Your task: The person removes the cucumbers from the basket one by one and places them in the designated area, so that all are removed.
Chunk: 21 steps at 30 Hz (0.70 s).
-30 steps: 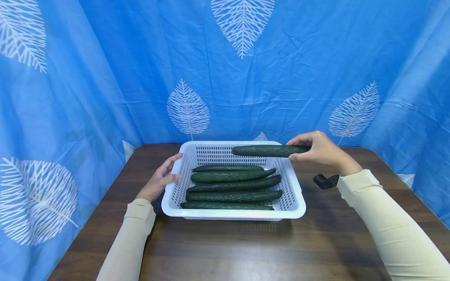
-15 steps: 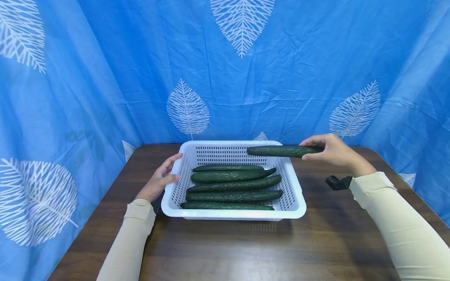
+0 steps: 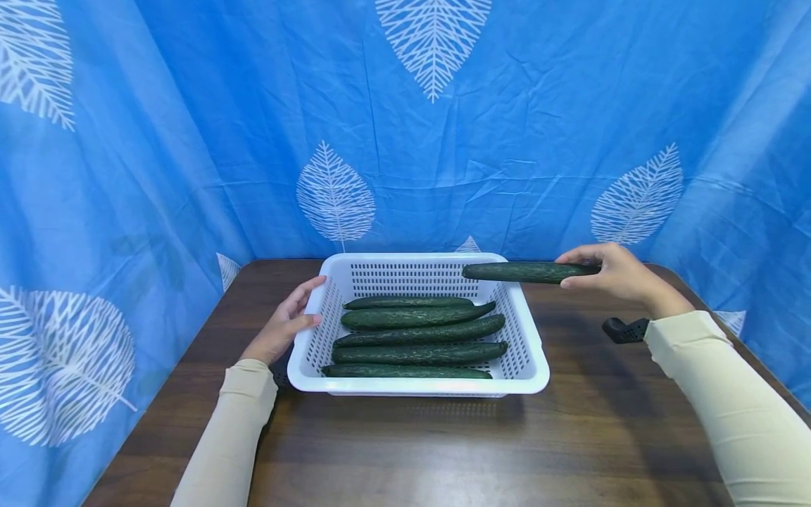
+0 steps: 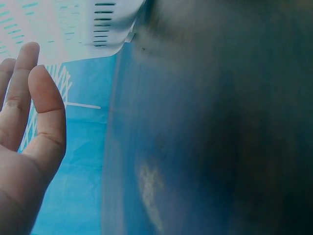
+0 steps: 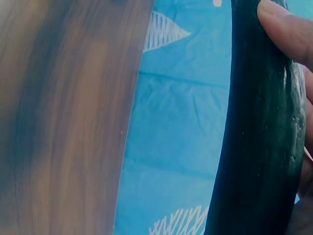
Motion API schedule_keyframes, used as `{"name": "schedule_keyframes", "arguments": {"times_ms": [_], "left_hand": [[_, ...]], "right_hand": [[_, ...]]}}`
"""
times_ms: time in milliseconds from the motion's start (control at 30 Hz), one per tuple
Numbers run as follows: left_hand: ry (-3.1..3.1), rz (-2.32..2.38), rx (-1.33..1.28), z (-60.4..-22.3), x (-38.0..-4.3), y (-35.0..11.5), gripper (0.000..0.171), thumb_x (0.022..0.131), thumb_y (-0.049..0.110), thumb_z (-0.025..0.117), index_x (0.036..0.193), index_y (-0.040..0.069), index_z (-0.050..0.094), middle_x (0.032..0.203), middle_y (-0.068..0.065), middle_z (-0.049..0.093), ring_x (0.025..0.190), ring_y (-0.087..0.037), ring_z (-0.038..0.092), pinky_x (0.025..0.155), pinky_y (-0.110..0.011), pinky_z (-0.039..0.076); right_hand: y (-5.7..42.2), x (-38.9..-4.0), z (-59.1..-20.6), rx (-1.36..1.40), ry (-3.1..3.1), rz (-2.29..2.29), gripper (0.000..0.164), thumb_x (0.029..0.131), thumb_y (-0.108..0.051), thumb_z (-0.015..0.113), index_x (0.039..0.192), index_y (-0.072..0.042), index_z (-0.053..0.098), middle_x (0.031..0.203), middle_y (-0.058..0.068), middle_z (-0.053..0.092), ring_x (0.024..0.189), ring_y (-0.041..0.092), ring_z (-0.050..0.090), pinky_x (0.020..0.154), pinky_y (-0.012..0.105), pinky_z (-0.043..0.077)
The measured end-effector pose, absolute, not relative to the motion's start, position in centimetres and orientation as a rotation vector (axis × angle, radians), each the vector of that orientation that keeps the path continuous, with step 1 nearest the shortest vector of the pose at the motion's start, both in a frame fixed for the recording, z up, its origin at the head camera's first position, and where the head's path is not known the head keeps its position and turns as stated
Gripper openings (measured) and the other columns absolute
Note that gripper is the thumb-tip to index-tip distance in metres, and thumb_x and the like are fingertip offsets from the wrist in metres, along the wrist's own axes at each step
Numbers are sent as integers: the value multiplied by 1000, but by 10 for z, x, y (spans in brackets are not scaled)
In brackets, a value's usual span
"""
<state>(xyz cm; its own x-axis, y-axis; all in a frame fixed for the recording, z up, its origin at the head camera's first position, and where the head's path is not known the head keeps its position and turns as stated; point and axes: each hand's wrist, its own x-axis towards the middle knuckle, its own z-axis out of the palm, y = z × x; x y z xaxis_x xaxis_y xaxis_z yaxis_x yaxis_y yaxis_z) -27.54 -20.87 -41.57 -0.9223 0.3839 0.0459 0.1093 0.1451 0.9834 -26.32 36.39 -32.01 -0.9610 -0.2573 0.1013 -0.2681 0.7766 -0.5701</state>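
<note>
My right hand [image 3: 617, 274] pinches a long dark green cucumber [image 3: 522, 272] near its right end, thumb on one side and fingers on the other. The cucumber is level, its left end over the back right of a white perforated plastic basket [image 3: 418, 385]. In the right wrist view the cucumber [image 5: 259, 122] fills the right side. Several more cucumbers [image 3: 421, 353] lie crosswise, side by side, in the basket. My left hand [image 3: 285, 325] is at the basket's left rim with fingers extended; the left wrist view has the fingers [image 4: 20, 83] against the basket wall [image 4: 73, 34].
The basket stands on a dark brown wooden table [image 3: 405, 451]. Behind and at both sides hangs a blue cloth [image 3: 538, 127] with white leaf prints. A black device [image 3: 624, 329] is worn at my right wrist.
My right hand has moved to the right with the cucumber, so less of the cucumber overlaps the basket. The left hand keeps its place at the rim.
</note>
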Motion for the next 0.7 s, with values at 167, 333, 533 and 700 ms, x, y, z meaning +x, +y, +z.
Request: {"name": "schedule_keyframes", "arguments": {"times_ms": [167,333,533,700], "left_hand": [[2207,1858,479,-415,-275,-209,81,100,20,58,172,13,21,172,-26,27,152,-54,33,114,-80,35],[2208,1861,490,-415,-275,-209,81,100,21,58,172,13,21,172,-27,28,151,-54,34,114,-80,35],[2210,1863,503,-416,-275,-209,80,100,19,57,171,12,22,171,-28,28,151,-55,34,113,-80,36],[2198,1871,505,-416,-275,-208,79,100,19,57,171,12,21,173,-27,26,152,-54,33,114,-80,35]], "right_hand": [[374,-263,-321,410,-2960,960,47,99,-21,81,139,2,69,139,29,66,128,46,60,98,65,53],[383,-264,-324,392,-2954,923,45,98,-20,82,137,1,71,134,26,70,110,11,65,86,35,58],[392,-262,-325,379,-2946,950,43,99,-17,80,136,2,71,133,26,70,100,-9,58,80,25,56],[401,-265,-328,380,-2940,948,42,99,-12,79,136,5,69,134,28,69,99,-12,57,78,23,55]]}}
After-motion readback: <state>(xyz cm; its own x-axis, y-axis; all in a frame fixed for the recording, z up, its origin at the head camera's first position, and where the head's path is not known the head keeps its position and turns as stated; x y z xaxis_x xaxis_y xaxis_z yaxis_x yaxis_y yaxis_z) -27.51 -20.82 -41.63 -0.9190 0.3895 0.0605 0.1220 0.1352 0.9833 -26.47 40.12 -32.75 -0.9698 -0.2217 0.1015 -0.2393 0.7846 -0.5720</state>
